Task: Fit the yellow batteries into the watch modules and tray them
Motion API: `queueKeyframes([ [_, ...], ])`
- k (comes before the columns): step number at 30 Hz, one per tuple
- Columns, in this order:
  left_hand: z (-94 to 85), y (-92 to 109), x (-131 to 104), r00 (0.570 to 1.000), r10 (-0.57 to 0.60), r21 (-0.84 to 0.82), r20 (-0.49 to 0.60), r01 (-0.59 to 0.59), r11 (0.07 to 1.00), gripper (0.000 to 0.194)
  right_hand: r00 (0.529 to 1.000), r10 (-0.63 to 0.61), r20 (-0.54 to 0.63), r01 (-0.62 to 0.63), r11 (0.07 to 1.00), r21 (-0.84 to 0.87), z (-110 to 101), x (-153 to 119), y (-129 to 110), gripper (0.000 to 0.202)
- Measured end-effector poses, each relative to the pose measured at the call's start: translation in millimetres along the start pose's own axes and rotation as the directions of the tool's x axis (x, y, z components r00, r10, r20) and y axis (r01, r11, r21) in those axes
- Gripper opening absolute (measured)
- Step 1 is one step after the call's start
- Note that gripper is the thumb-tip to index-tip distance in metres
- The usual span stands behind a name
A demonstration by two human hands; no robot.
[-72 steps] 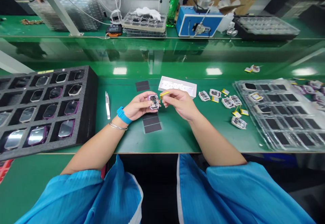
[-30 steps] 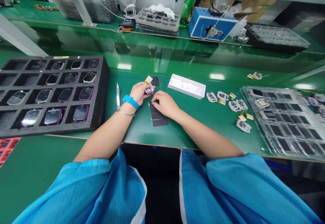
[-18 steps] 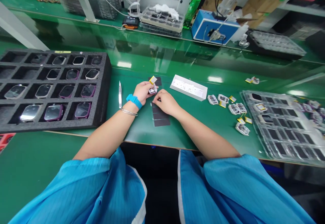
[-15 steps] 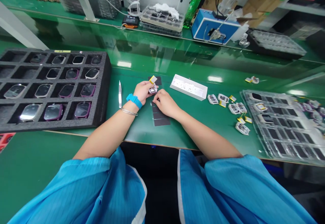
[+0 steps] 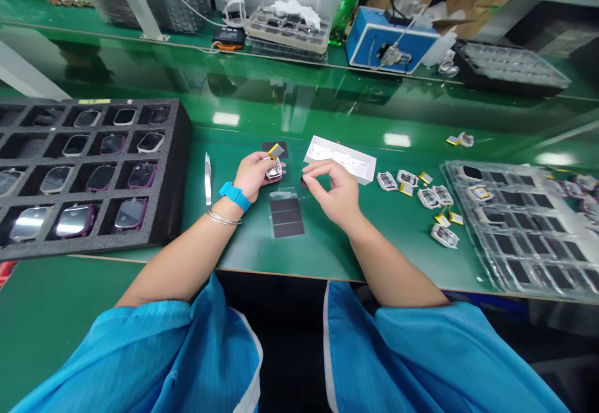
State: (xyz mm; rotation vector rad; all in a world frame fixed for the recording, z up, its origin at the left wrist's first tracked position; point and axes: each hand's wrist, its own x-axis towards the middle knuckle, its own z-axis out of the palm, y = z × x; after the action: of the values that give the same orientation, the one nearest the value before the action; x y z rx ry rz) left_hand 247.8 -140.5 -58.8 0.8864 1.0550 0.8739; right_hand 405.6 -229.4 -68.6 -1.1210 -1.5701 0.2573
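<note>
My left hand (image 5: 251, 176) is closed around an opened smartwatch case (image 5: 274, 170), whose yellow-and-silver battery (image 5: 276, 150) sticks up from it. To its right, my right hand (image 5: 334, 191) pinches a small dark sticker (image 5: 304, 181) between thumb and forefinger, raised over the bench. Below the hands lies a clear sheet of black rectangular stickers (image 5: 287, 217), its upper part bare. Another dark sheet (image 5: 281, 149) lies partly hidden behind the battery. Just behind my right hand is a white box (image 5: 340, 158) holding many tiny pieces.
Tweezers (image 5: 208, 179) lie left of my hands, beside a black foam tray (image 5: 171, 198) of watches. To the right are several opened watch cases (image 5: 387, 181) with batteries, then stacked clear plastic trays (image 5: 486, 247). A blue box (image 5: 374, 35) stands on the back shelf.
My right hand has pulled away rightward from the sticker sheet and watch case, now with a dark sticker in its fingertips. More of the sheet shows. The view has shifted slightly.
</note>
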Motion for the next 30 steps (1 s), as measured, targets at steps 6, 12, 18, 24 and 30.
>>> queueKeyframes([
  [6, 11.1, -4.8, -18.4, 0.988, -0.041, 0.089, 0.149, 0.028, 0.996, 0.009, 0.937, 0.34, 0.084, -0.349, 0.923, 0.158, -3.4, 2.9, 9.1, 0.013],
  [12, 13.6, -10.7, -22.7, 0.976, -0.076, 0.129, 0.203, 0.051, 0.99, 0.012, 0.927, 0.318, 0.199, -0.36, 0.904, 0.229, -1.4, 2.6, 7.5, 0.014],
  [18, 14.3, -10.4, -23.3, 0.971, -0.086, 0.149, 0.221, 0.054, 0.987, 0.01, 0.91, 0.282, 0.304, -0.353, 0.912, 0.21, -4.4, 3.7, 3.5, 0.02],
  [24, 14.9, -9.3, -23.2, 0.971, -0.094, 0.153, 0.219, 0.061, 0.986, 0.009, 0.91, 0.28, 0.307, -0.335, 0.931, 0.144, -3.0, 2.5, 1.6, 0.017],
  [30, 14.0, -10.5, -23.3, 0.974, -0.096, 0.131, 0.207, 0.07, 0.989, 0.011, 0.923, 0.26, 0.283, -0.276, 0.961, 0.018, -2.0, 0.5, 2.0, 0.013],
])
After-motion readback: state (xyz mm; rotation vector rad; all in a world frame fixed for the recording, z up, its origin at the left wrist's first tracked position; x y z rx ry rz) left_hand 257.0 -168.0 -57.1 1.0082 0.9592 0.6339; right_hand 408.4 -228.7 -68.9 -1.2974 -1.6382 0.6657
